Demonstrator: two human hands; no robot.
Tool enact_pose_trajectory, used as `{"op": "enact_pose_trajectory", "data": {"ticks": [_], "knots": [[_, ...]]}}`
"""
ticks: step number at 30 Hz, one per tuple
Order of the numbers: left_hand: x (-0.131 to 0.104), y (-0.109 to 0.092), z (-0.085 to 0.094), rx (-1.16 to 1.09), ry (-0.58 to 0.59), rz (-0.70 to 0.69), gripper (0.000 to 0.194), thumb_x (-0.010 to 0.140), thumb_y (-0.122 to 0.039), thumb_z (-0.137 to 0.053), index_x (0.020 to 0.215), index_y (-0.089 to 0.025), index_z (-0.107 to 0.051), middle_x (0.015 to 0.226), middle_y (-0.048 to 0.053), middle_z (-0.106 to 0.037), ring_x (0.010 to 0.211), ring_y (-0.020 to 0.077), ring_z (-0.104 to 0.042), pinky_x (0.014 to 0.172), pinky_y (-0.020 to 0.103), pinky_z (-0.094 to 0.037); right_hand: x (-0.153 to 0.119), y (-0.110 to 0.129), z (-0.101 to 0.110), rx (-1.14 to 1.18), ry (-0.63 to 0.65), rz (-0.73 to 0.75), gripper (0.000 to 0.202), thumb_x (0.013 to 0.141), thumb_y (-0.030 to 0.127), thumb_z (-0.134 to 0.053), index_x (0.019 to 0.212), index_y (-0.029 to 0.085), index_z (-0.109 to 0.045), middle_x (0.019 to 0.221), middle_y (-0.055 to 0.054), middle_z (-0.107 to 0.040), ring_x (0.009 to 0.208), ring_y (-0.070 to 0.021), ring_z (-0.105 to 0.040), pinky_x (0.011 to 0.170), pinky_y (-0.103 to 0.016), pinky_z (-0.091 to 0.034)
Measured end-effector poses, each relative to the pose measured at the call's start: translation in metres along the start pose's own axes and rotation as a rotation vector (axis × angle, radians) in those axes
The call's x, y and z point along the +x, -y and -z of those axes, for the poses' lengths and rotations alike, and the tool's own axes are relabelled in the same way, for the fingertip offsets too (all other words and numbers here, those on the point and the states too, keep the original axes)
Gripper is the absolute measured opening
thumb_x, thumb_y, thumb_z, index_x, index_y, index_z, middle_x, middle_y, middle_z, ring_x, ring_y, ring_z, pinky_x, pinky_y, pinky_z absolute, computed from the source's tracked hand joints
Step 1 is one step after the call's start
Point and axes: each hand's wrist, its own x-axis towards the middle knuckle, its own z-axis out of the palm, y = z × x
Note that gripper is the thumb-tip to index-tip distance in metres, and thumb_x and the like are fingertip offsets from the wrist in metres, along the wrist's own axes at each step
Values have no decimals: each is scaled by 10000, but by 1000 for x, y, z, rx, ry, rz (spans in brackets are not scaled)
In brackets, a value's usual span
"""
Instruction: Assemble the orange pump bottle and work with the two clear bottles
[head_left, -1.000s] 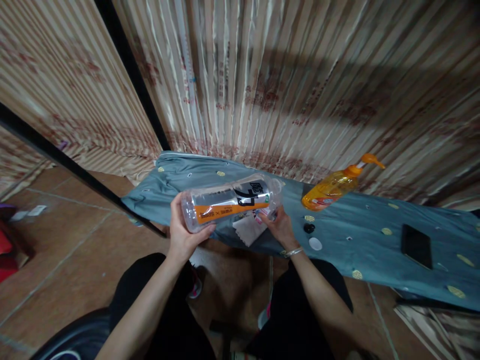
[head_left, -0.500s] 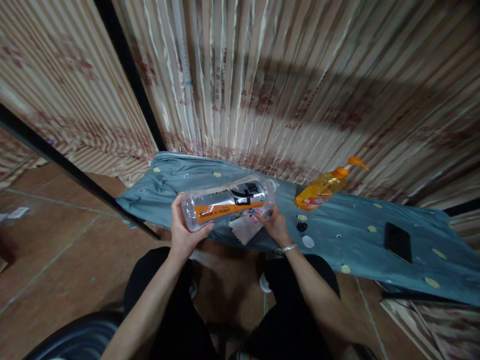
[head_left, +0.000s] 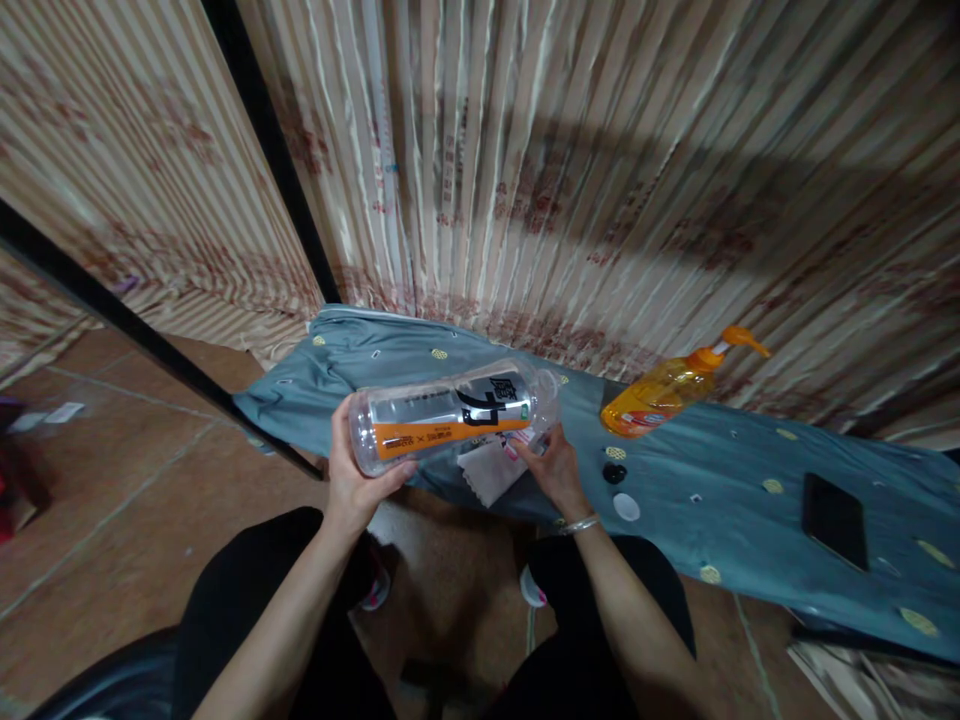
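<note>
A clear plastic bottle [head_left: 450, 412] with an orange and black label lies nearly level in the air before me, its open neck to the right. My left hand [head_left: 360, 470] is closed around the base end, thumb along the near side. My right hand [head_left: 555, 465] grips the bottle by its shoulder, below the neck; its fingers are partly hidden. Beneath the bottle, beside my right fingers, is a pale cloth [head_left: 491, 472] with a scalloped edge; whether my fingers touch it I cannot tell.
On the blue cloth-covered table [head_left: 731, 470] stand or lie an orange pump bottle [head_left: 660, 395], a small black cap [head_left: 615, 473], a white disc [head_left: 626, 507] and a black phone [head_left: 834, 520]. A striped curtain [head_left: 480, 180] hangs behind; black poles [head_left: 274, 150] rise at left.
The view has shifted slightly, so the pump bottle and phone appear farther right and lower. Both hands keep their hold on the plastic bottle, which stays nearly level.
</note>
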Motion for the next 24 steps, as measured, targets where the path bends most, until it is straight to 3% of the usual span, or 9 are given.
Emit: {"op": "enact_pose_trajectory", "data": {"ticks": [11, 24], "knots": [[6, -10, -1, -15, -10, 75, 1113, 456, -562, -1053, 1415, -232, -593, 1395, 157, -669, 1327, 419, -669, 1170, 561, -533, 1, -3, 0, 4, -10, 27, 445, 787, 564, -825, 1019, 287, -565, 932, -133, -838, 858, -361, -819, 776, -479, -674], [7, -16, -9, -31, -21, 55, 1080, 477, -579, -1035, 1403, -247, -591, 1378, 149, -686, 1268, 414, -702, 1069, 545, -608, 1, -8, 0, 5, 9, 41, 403, 797, 523, -795, 1032, 300, -556, 925, -109, -819, 853, -352, -819, 762, -492, -673]]}}
